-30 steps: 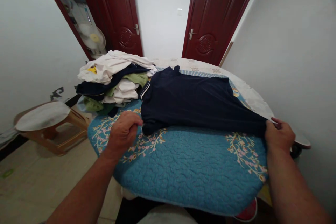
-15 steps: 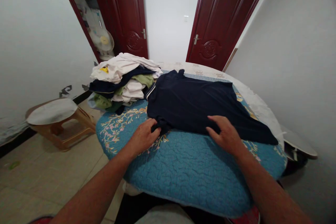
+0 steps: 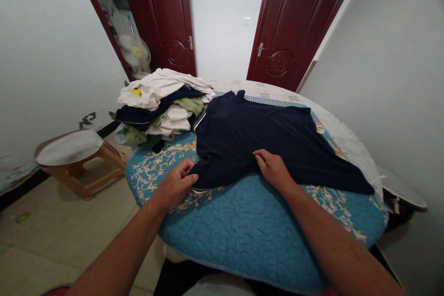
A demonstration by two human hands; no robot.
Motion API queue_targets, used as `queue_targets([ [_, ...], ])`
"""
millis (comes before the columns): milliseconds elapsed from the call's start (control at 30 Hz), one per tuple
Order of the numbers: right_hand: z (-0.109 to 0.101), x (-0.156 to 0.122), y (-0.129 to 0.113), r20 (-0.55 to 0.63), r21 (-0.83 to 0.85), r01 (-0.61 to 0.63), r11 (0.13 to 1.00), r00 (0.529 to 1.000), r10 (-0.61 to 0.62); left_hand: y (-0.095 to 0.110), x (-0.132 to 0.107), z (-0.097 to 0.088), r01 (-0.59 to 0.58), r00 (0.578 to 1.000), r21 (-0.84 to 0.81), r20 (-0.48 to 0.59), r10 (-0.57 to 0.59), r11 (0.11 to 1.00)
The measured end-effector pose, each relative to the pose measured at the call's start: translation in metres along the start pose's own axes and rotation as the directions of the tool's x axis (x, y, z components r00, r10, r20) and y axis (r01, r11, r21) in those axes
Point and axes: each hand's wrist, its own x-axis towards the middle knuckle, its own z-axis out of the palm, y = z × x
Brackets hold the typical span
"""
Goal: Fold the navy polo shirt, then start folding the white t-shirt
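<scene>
The navy polo shirt point(image 3: 255, 141) lay spread on the blue quilted cover point(image 3: 243, 240) of what was probably a round table, though the cover hid whatever carried it; its long axis ran across the view, from the fingers of the left hand point(image 3: 175, 186) out beyond the right hand point(image 3: 274, 169) to a pointed corner at the far right. The right hand was the nearer, lying on the shirt's lower edge, its fingers point(image 3: 261, 157) close together and nearly flat, holding nothing that I could see; the left fingers point(image 3: 189, 172) stood open and loosely curled at the shirt's lower-left corner, touching or just beside the hem, with no clear pinch. The cloth looked dark and soft, with slight creases, and a white-striped edge point(image 3: 199, 121) showed up and away from the left fingers; beyond that edge, a heap of mixed clothes point(image 3: 161, 106) lay touching the shirt, and a low wooden stool point(image 3: 74, 150) stood further left on the floor.
</scene>
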Motion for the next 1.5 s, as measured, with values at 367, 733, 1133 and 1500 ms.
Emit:
queue_targets([
  [367,0.013,-0.036,-0.067,0.121,-0.030,0.458,0.888,0.884,-0.452,0.020,-0.015,0.053,-0.054,0.998,-0.355,0.018,0.065,0.933],
  [733,0.025,-0.013,-0.044,0.154,0.530,-0.094,0.843,0.988,0.014,0.023,0.032,0.025,-0.229,0.906,0.666,-0.122,0.406,0.710],
  [1133,0.009,-0.029,-0.050,0.034,0.330,0.238,0.914,0.964,-0.264,0.046,0.059,0.027,0.006,0.989,0.303,-0.143,0.040,0.953],
  [1500,0.012,-0.041,-0.078,0.328,-0.223,0.599,0.769,0.789,-0.519,0.020,0.017,0.031,0.070,0.992,0.276,0.078,-0.095,0.958],
])
